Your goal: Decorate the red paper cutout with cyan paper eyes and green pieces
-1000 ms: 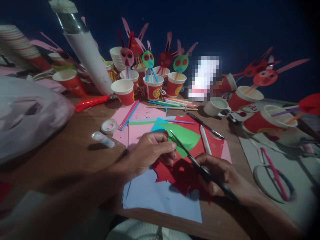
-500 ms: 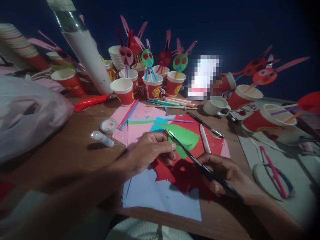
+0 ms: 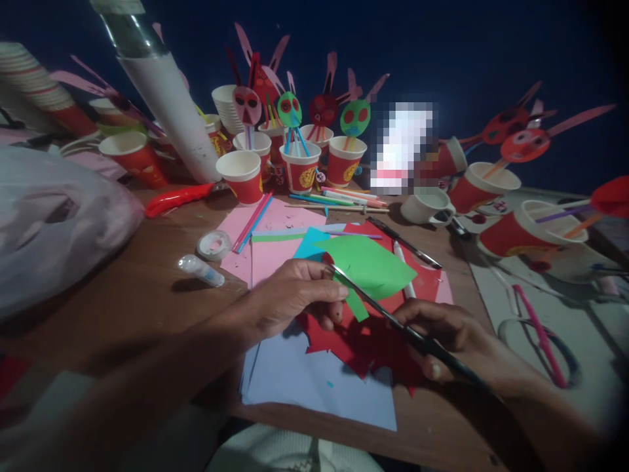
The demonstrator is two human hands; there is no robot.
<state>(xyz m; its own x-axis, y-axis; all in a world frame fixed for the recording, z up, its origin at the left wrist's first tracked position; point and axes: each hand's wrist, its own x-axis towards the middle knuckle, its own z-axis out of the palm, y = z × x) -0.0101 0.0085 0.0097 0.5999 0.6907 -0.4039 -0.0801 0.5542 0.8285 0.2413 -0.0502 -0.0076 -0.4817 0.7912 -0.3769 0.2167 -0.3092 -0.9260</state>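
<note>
My left hand [image 3: 302, 292] pinches a piece of green paper [image 3: 376, 262] at its left end. The paper's broad part bulges up toward the far right, while a narrow green strip [image 3: 357, 305] hangs below the blade. Black-handled scissors [image 3: 366, 295] are in my right hand [image 3: 442, 334], fingers wrapped round the handles. Their blades point up and left along the green paper, with the tip close to my left fingertips. Under both hands lie red paper [image 3: 344, 344] with a jagged edge and white sheets [image 3: 319, 396].
Red paper cups [image 3: 240, 180], several holding paper animal faces on straws, line the back. A plastic bag [image 3: 59, 229] and red cutter [image 3: 179, 200] lie left, near a tape roll [image 3: 215, 246] and glue bottle [image 3: 200, 270]. A white mug [image 3: 425, 206] stands right of the pens.
The green paper's broad part has swung up and right above the blades, and a narrow strip now shows separately below them. Both hands stay in nearly the same place.
</note>
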